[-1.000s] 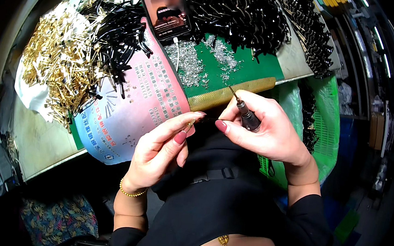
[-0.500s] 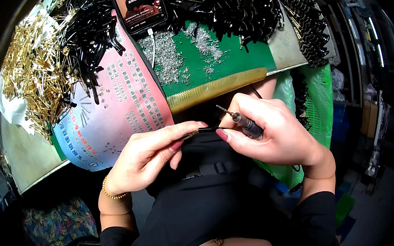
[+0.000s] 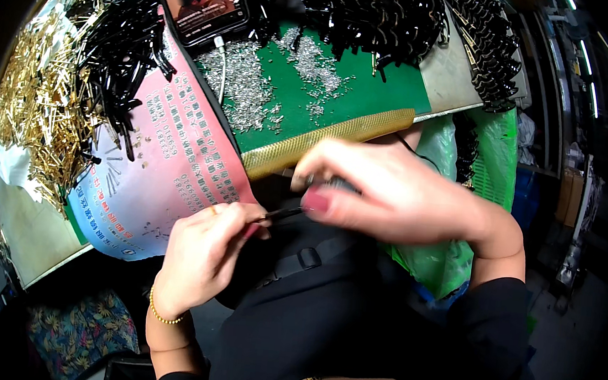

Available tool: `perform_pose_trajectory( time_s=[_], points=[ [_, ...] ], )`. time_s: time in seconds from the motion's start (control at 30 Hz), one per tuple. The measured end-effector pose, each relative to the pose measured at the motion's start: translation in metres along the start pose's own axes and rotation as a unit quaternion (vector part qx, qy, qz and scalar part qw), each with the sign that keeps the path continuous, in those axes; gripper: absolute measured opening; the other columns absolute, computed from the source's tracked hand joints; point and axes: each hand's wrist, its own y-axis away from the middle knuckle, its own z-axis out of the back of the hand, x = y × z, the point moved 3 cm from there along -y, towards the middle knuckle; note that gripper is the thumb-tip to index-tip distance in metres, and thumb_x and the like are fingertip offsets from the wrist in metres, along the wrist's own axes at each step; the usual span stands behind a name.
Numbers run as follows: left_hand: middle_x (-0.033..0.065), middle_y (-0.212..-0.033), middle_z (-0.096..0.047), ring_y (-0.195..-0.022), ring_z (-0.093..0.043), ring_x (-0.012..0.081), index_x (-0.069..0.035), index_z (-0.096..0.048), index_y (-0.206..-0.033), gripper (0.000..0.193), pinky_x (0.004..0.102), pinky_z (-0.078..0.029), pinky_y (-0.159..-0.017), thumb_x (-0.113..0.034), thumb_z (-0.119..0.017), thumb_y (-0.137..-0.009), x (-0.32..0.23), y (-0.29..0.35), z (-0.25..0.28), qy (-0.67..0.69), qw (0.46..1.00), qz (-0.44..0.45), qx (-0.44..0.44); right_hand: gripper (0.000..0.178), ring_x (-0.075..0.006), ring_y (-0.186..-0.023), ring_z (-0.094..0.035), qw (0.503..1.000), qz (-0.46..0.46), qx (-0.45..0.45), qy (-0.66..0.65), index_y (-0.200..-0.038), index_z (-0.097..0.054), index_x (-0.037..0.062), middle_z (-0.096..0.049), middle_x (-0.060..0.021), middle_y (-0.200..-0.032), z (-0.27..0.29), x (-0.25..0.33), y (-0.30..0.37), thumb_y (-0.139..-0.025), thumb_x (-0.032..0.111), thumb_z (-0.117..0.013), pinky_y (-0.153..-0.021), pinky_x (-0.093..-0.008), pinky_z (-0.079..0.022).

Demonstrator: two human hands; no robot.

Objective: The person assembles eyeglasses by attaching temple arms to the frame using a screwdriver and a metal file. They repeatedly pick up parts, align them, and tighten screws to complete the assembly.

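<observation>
My left hand (image 3: pixel 202 253) is closed in a pinch on a thin black eyeglass temple (image 3: pixel 286 213), low in front of my lap. The temple runs from those fingertips toward my right hand (image 3: pixel 396 197), which is smeared by motion. That hand curls round a screwdriver (image 3: pixel 329 183) with a dark handle; its shaft and tip cannot be made out. Whether the right fingertips touch the temple is unclear. Small silver screws (image 3: pixel 237 88) lie heaped beyond both hands on a green mat (image 3: pixel 391 86).
A gold ridged strip (image 3: pixel 336 141) edges the table. Black temples (image 3: pixel 119 47) and gold metal parts (image 3: pixel 39 105) are piled left on a printed pink-blue sheet (image 3: pixel 195 160). A phone (image 3: pixel 211 11) with a white cable lies behind. More black temples (image 3: pixel 346 15) are stacked there. Green bags (image 3: pixel 496 155) hang right.
My right hand has shifted left and tilted, so the screwdriver's shaft no longer shows. My left hand has drawn back a little to the left, its fingers curled tighter. The whole view has shifted slightly.
</observation>
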Motion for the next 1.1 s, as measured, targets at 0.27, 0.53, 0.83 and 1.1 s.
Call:
perform_pose_trajectory(
  time_s=[0.27,0.53,0.83,1.1],
  points=[
    [0.0162,-0.127,-0.067,-0.068,-0.057,0.0069,0.003,-0.05,-0.12,0.016,0.0206,-0.052,-0.057,-0.004,-0.043,-0.107,0.007,-0.021,-0.017,0.297,0.923,0.115,-0.216,0.03,-0.0288,-0.071,-0.066,0.931,0.033,-0.13,0.339,-0.125,-0.058,0.0161,-0.054,-0.0134,-0.092,0.019,-0.037,-0.003,-0.095,0.017,-0.062,-0.055,-0.0383,-0.052],
    [0.0142,-0.131,-0.065,-0.064,-0.056,0.0053,0.002,-0.049,-0.122,0.017,0.0216,-0.054,-0.059,-0.007,-0.046,-0.108,0.008,-0.065,-0.02,0.292,0.927,0.153,-0.18,0.041,-0.03,-0.068,-0.066,0.937,0.033,-0.106,0.33,-0.132,-0.059,0.0201,-0.054,-0.0157,-0.091,0.019,-0.049,-0.01,-0.091,0.014,-0.063,-0.053,-0.0395,-0.052],
    [0.0198,-0.116,-0.07,-0.064,-0.059,0.008,0.003,-0.049,-0.117,0.015,0.0225,-0.053,-0.06,-0.007,-0.045,-0.108,0.009,-0.021,-0.025,0.292,0.904,0.17,-0.263,0.038,-0.0308,-0.064,-0.066,0.946,0.029,-0.108,0.304,-0.13,-0.059,0.0192,-0.055,-0.0169,-0.09,0.019,-0.054,-0.016,-0.093,0.013,-0.061,-0.053,-0.0404,-0.052],
    [0.0074,-0.087,-0.071,-0.06,-0.06,0.0064,0.006,-0.062,-0.123,0.025,0.02,-0.051,-0.056,-0.009,-0.049,-0.107,0.017,-0.019,-0.016,0.265,0.9,0.209,-0.277,0.042,-0.0368,-0.073,-0.067,0.966,-0.017,-0.023,0.256,-0.138,-0.051,0.0245,-0.058,-0.0182,-0.096,0.023,-0.039,-0.025,-0.097,0.016,-0.055,-0.063,-0.0456,-0.055]
  ],
)
